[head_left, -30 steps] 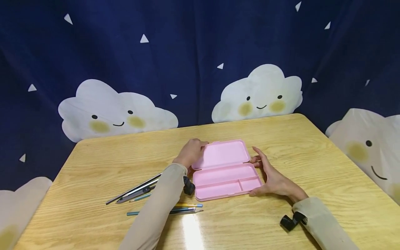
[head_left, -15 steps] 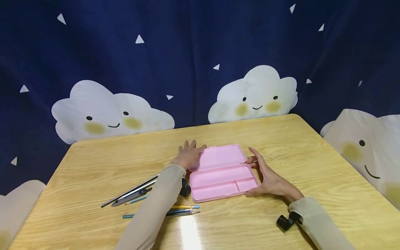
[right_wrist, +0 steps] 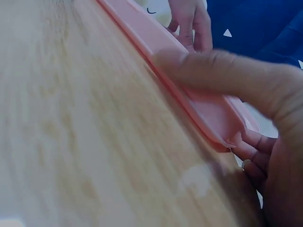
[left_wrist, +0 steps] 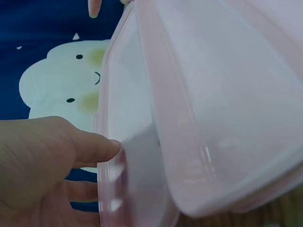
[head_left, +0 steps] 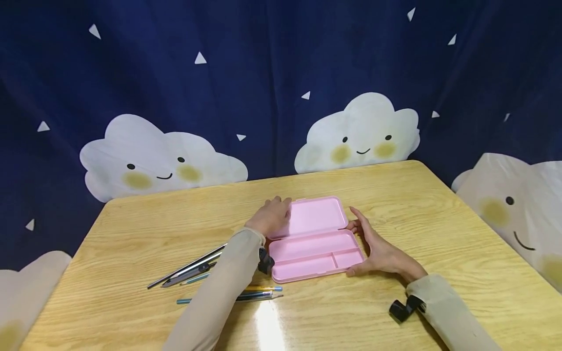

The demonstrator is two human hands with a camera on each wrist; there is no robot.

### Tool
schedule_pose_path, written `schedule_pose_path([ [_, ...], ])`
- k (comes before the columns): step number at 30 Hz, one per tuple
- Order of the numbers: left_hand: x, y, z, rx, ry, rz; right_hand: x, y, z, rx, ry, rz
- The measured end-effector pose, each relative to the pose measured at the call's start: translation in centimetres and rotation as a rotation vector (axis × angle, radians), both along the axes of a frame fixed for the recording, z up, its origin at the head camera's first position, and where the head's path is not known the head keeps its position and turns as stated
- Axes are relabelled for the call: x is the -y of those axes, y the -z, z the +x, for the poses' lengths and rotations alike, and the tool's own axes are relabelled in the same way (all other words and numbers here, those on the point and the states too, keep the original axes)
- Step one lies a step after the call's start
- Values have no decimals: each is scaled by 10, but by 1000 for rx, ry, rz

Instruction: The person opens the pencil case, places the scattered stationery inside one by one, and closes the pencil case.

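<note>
An opened pink pencil case (head_left: 303, 246) lies on the wooden table, its divided base nearer me and its lid (head_left: 316, 214) on the far side. My left hand (head_left: 272, 215) grips the lid's left end; in the left wrist view the thumb (left_wrist: 102, 147) lies on the inner face and the other fingers go behind the rim. At the base's right end, my right hand (head_left: 382, 251) holds the case between the thumb at the front edge and the fingers near the hinge corner. The right wrist view shows that thumb (right_wrist: 227, 75) across the front wall.
Left of the case lie a compass (head_left: 193, 274), a dark stick-like pen or pencil (head_left: 184, 267) and several pencils, partly under my left sleeve (head_left: 224, 292). A yellow pencil (head_left: 263, 288) lies just before the case. A cloud-print curtain (head_left: 272, 73) hangs behind the table (head_left: 373, 190).
Half a second ago my left fingers were spread over the lid's left end and the lid lay lower. Now they are drawn in around its edge and the lid sits slightly higher. My right hand stays put.
</note>
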State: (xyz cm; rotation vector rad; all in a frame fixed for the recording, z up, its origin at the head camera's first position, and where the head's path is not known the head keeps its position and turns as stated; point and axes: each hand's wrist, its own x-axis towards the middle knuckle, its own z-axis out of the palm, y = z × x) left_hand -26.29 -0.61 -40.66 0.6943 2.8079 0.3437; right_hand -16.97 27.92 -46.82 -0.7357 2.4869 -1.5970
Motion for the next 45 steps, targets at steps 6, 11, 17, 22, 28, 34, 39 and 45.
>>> schedule_pose_path([
  [6,2,-1,4,-80,-2,33,7,3,-2,-24,122,-22],
  [11,14,-6,23,-246,43,88,18,3,-4,-151,345,119],
  [17,45,-9,62,-296,109,138,20,3,-7,-282,493,310],
  [22,70,1,93,-315,149,206,20,5,-7,-296,517,452],
  [28,100,9,119,-361,128,194,21,9,-5,-288,575,521],
  [34,132,14,134,-334,185,227,23,7,-1,-254,597,592],
  [39,156,17,143,-351,165,243,29,3,0,-282,592,653],
  [45,170,21,147,-423,131,214,34,-4,0,-298,589,709],
])
